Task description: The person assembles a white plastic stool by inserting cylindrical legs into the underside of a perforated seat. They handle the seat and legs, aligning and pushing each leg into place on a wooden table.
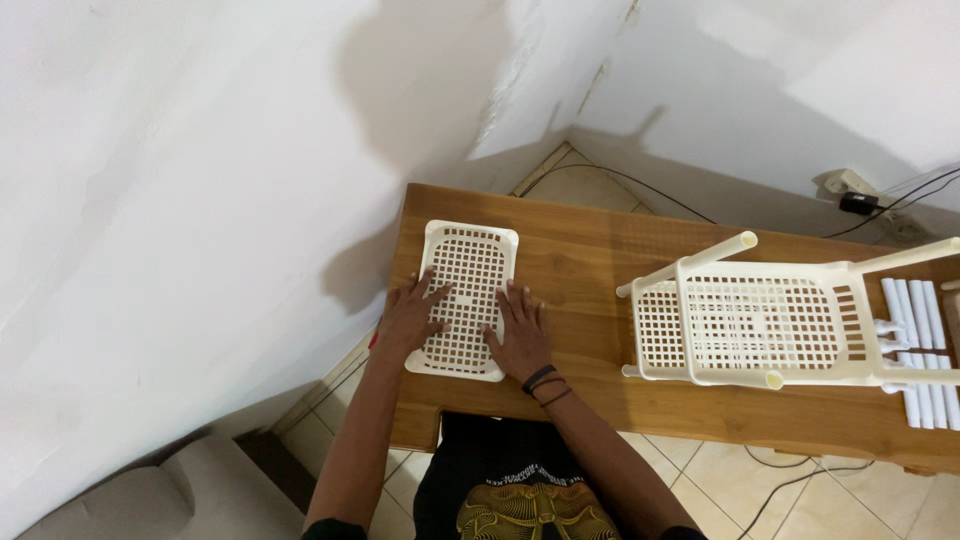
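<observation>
Head view: left hand and right hand lie flat, fingers spread, on either side of a cream perforated shelf panel at the left end of the worktop; partly assembled rack lies on its side well apart to the right, loose white tubes beyond it; judged part-built, this panel unfitted; no packages, labels or signs visible.

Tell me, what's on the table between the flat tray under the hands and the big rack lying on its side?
Nothing: the head view shows only bare wooden table between the cream lattice tray and the partly assembled rack.
</observation>
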